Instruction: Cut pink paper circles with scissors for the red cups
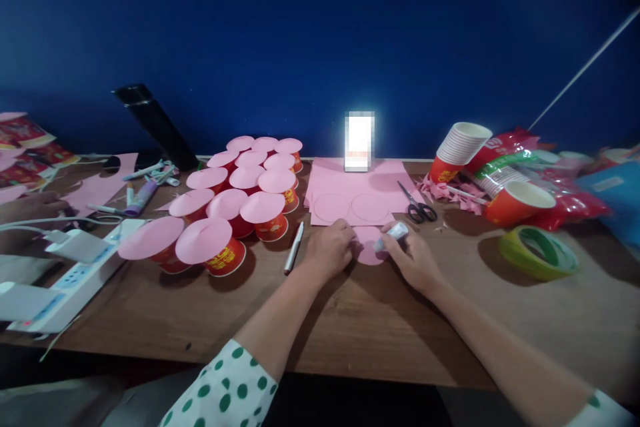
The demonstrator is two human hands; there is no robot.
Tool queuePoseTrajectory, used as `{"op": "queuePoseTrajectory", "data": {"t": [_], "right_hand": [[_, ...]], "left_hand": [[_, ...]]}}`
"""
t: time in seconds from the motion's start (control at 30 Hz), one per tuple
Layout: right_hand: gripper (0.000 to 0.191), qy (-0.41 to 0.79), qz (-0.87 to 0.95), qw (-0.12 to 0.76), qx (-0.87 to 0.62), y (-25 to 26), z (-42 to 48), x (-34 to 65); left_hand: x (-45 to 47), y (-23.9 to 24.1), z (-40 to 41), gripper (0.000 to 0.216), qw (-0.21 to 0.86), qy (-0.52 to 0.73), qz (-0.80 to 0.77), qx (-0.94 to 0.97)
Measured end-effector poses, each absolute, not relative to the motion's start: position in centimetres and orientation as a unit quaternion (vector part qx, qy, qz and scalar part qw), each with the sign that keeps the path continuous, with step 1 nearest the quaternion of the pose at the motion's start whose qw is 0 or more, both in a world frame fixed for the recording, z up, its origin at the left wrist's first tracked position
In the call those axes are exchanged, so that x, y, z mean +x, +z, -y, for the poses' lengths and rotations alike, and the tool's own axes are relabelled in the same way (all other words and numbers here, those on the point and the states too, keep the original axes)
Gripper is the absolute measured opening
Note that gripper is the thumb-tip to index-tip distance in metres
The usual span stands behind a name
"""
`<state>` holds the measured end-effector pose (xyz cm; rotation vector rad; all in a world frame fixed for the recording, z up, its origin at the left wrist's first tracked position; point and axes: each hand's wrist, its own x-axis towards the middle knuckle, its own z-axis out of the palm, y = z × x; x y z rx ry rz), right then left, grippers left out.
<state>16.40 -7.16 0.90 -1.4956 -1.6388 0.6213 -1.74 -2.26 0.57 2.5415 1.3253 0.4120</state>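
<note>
A round pink paper disc (368, 255) lies on the table between my hands. My left hand (331, 251) has its fingers closed at the disc's left edge. In my right hand (414, 259) is a small whitish glue stick (396, 233), tilted so its lower end meets the disc's right side. Just behind them is a stack of pink paper (357, 183), with circles drawn on its front part. To the left stand several red paper cups (227, 259), each topped by a pink paper disc (204, 240). A marker (295, 248) lies beside my left forearm.
Right of the paper are black-handled scissors (419, 208), stacked cups (453, 150), a tipped cup (520, 203) and a green tape roll (537, 253). A lit phone (359, 140) stands at the back. At left are a power strip (75, 280) and another person's hand (37, 207).
</note>
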Motion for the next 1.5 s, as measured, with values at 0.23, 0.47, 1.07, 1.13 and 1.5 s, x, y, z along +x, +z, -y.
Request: {"op": "queuePoseTrajectory", "data": {"t": [0.23,0.47,1.07,1.13,1.5], "right_hand": [[0.025,0.258,0.669,0.4,-0.571,1.2,7.4,16.2],[0.023,0.222,0.73,0.339,-0.551,1.4,7.7,15.9],[0.034,0.161,0.77,0.226,-0.574,0.2,7.4,16.0],[0.034,0.156,0.771,0.228,-0.574,0.2,7.4,16.1],[0.035,0.087,0.785,0.173,-0.589,0.4,7.4,15.6]], "left_hand": [[-1.8,0.3,2.1,0.02,0.131,0.146,-0.431,0.881],[-1.9,0.3,2.1,0.019,0.145,0.165,-0.425,0.878],[-1.9,0.4,2.2,0.019,0.097,0.142,-0.425,0.889],[-1.9,0.4,2.2,0.02,0.098,0.139,-0.43,0.887],[-2.0,0.7,2.4,0.021,0.118,0.136,-0.431,0.884]]}}
